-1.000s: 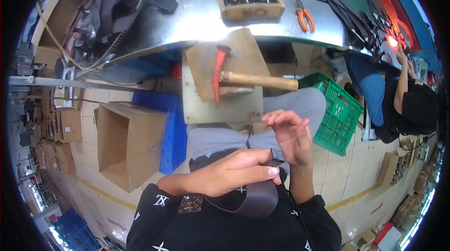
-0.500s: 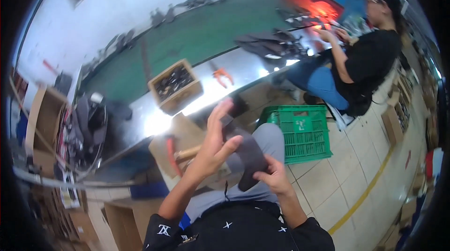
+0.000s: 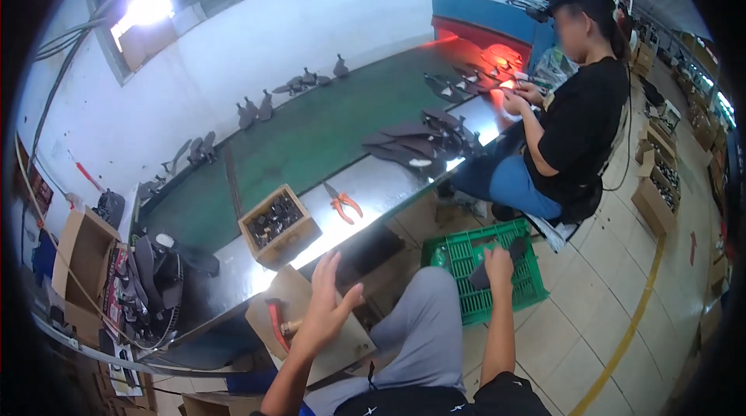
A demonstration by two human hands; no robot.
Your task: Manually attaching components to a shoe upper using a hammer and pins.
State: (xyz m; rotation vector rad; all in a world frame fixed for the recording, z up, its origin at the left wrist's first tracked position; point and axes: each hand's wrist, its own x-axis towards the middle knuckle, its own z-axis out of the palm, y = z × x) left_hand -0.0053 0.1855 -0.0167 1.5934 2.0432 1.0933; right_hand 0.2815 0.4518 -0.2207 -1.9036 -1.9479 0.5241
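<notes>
My right hand point(image 3: 498, 264) is closed on a dark grey, flat, sole-shaped piece point(image 3: 480, 276), which is tilted over the green plastic crate point(image 3: 536, 291) on the floor. My left hand point(image 3: 330, 309) is raised with its fingers apart, holding nothing. It is above a brown board-like surface point(image 3: 346, 350) beside my knee. On that surface, next to my left hand, lies a tool with a red curved part point(image 3: 276, 323) and a wooden part. Inside the crate, a clear greenish item is partly visible; my right hand hides some of the rest.
A wooden box point(image 3: 291, 243) of small dark parts and orange-handled pliers point(image 3: 343, 203) rest on the metal bench edge. Sole-shaped pieces point(image 3: 416, 144) lie beyond, along a green belt point(image 3: 303, 124). A co-worker point(image 3: 587, 105) sits at right. A cardboard box point(image 3: 81, 260) stands at left.
My right hand has carried the dark piece from in front of me rightward to the crate. My left hand has come off the piece and moved slightly left. The view has shifted too.
</notes>
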